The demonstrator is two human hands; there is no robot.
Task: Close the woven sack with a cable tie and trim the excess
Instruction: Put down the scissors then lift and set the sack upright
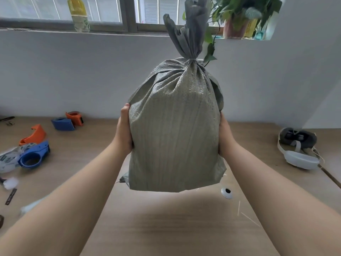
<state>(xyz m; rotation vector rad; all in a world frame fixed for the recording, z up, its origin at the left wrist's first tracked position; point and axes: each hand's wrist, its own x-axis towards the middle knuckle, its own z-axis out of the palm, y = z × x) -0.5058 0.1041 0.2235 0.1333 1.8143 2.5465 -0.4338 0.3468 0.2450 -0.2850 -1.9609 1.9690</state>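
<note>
A grey-green woven sack [175,130] is held upright above the wooden table [166,228], its bottom edge off the surface. Its neck is gathered and cinched by a thin cable tie [190,60], with the loose top standing up above it. My left hand [124,130] presses the sack's left side and my right hand [225,137] presses its right side. Two thin white cut strips [245,215] lie on the table below the sack to the right.
Blue and orange tape dispensers [34,156] [68,121] lie at the left, with a small blade [11,196] near the left edge. A headset [299,146] rests at the right. A round cable hole [227,192] sits under the sack. Plants and a bottle stand on the windowsill.
</note>
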